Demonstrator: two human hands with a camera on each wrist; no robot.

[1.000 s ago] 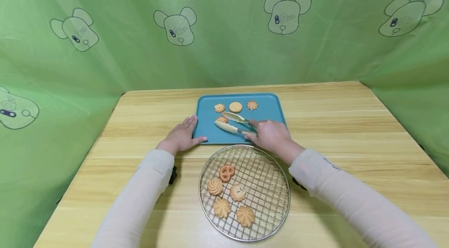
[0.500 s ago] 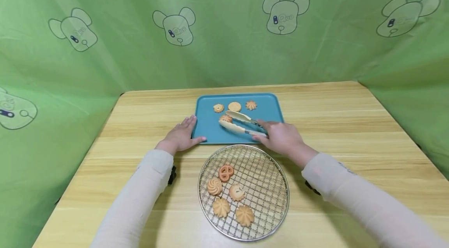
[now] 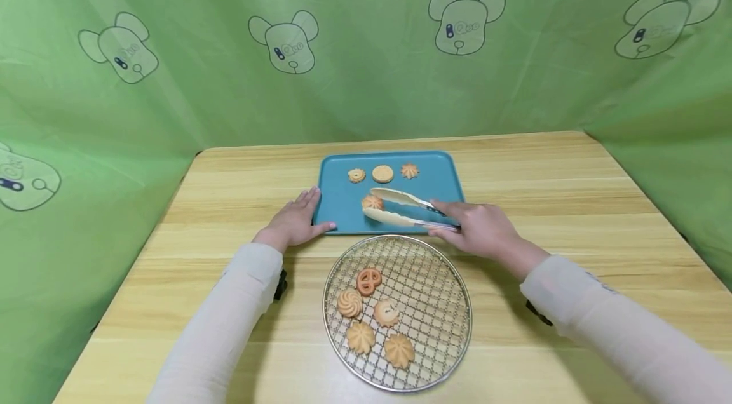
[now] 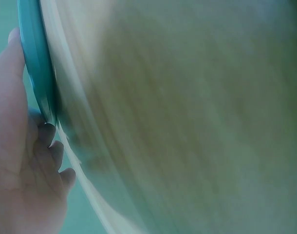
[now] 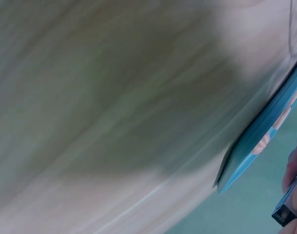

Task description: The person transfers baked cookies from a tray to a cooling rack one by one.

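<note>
Tongs [image 3: 403,208] pinched in my right hand [image 3: 483,230], tips clamping a cookie [image 3: 372,202] over the blue tray [image 3: 443,183]. Left hand [image 3: 294,221] flat, fingers straight, touching the tray's 9 o'clock edge. Wire rack [image 3: 434,302] at 6 o'clock. Wrist views blurred.

Both wrist views are heavily blurred. In the left wrist view only a thin edge of the tray [image 4: 35,63] shows, and the left hand [image 4: 22,165] is cut off by the left and bottom edges. In the right wrist view the right hand [image 5: 295,170] is a sliver at the right edge, and the cookies on the tray [image 5: 258,141] are indistinct smears. The head view cuts both sleeves at the bottom edge.
</note>
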